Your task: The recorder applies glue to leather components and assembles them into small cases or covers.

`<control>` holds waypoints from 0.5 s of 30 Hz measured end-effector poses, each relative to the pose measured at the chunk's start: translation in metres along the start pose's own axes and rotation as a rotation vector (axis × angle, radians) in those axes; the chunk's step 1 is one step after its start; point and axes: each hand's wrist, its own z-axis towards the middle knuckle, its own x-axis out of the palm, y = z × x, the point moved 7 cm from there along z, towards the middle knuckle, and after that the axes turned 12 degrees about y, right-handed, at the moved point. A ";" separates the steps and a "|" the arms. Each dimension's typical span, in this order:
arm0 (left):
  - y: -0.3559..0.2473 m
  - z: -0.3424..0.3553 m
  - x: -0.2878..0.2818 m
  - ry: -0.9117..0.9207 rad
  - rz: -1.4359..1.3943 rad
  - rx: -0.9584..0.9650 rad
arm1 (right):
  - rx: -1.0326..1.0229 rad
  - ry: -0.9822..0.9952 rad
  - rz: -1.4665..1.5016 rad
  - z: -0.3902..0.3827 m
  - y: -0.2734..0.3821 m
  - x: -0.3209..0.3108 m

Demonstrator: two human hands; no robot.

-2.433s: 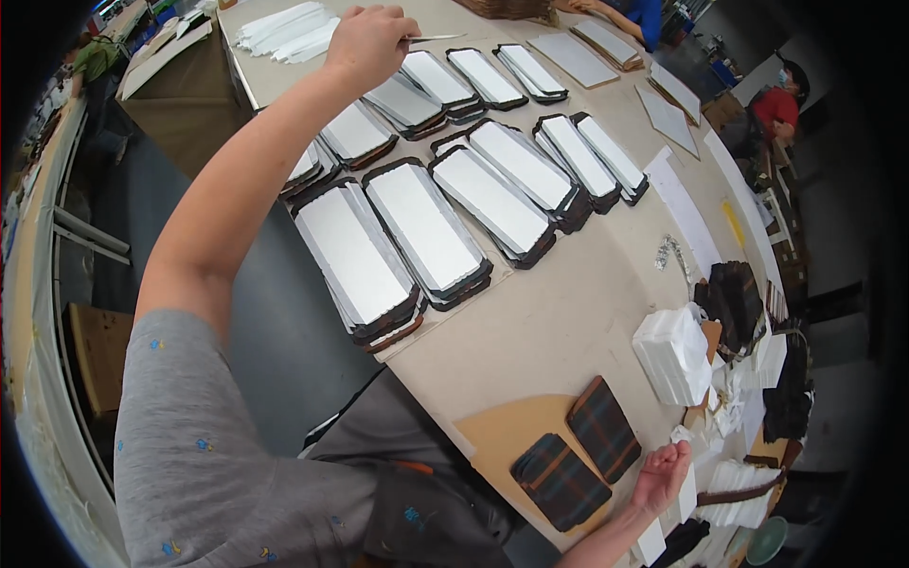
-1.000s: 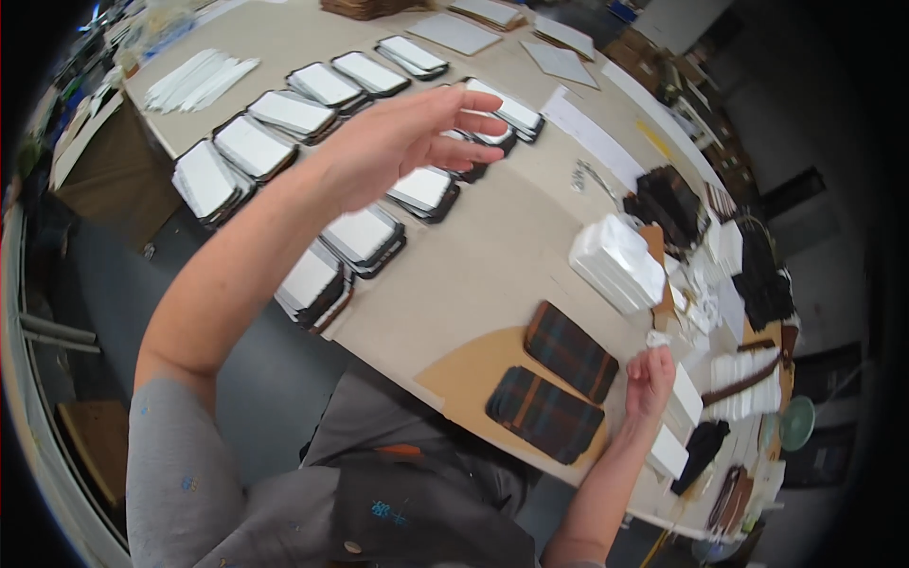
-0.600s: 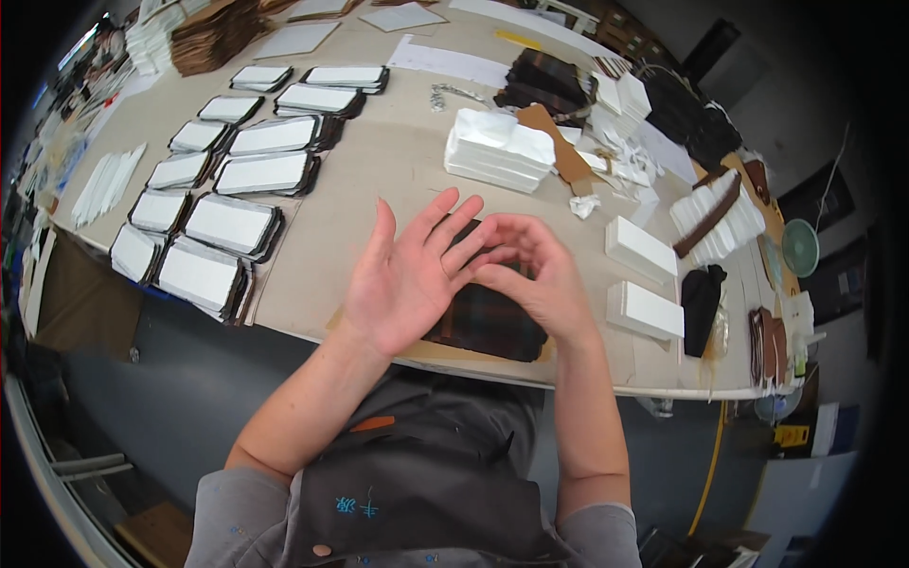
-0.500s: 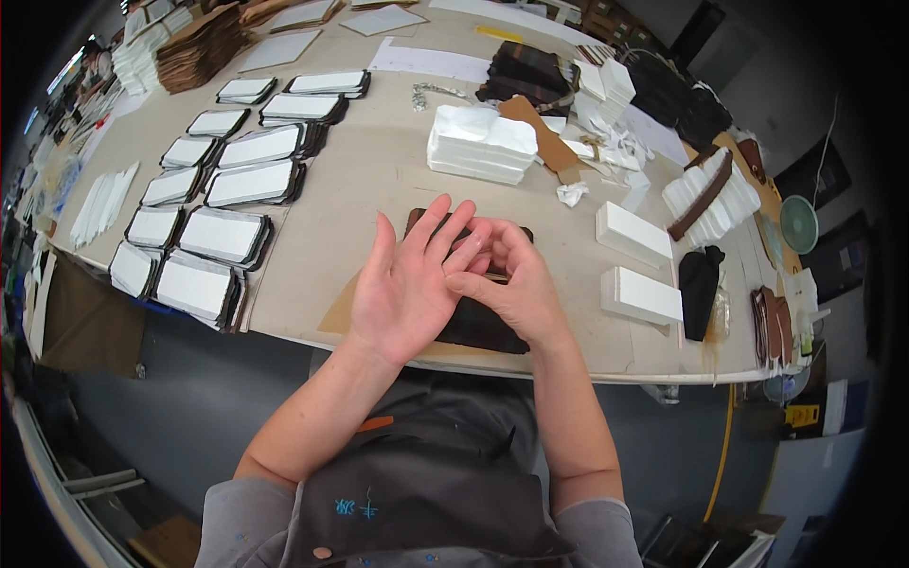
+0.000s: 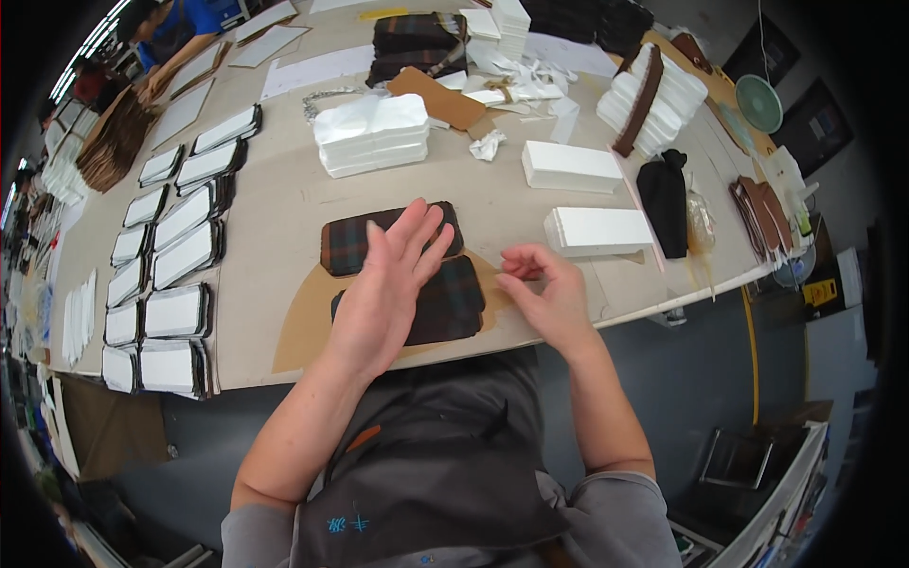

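Two dark plaid rounded panels lie in front of me, the far panel (image 5: 343, 244) just beyond the near panel (image 5: 453, 301), partly on a tan sheet (image 5: 301, 327). My left hand (image 5: 381, 298) is raised over them, its fingers stretched out and nothing in it; it hides part of both panels. To the right of the near panel, my right hand (image 5: 551, 295) hovers with curled fingers and the thumb brought towards the index finger. Whether something small sits between those fingertips cannot be made out.
Rows of white-topped, dark-edged stacks (image 5: 175, 312) fill the left side. White pads (image 5: 369, 133) are stacked beyond the panels, with two white blocks (image 5: 598, 232) (image 5: 572, 166) at right. A black cloth bundle (image 5: 663, 204) lies farther right. Another person (image 5: 189, 38) works at the far left.
My hands have come apart; the right one has moved off the left palm to the right. The view has shifted, and both plaid panels now show more fully.
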 end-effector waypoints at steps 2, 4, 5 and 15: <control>0.000 0.011 0.013 0.054 0.526 -0.090 | 0.046 -0.046 -0.125 -0.014 -0.012 -0.019; 0.005 0.020 0.017 0.110 0.564 -0.111 | 0.003 -0.078 -0.070 -0.024 -0.017 -0.026; 0.007 0.024 0.018 0.102 0.568 -0.124 | 0.005 -0.087 -0.064 -0.027 -0.018 -0.027; 0.036 0.052 0.021 0.235 0.949 -0.264 | -0.100 -0.021 -0.136 -0.018 0.001 -0.029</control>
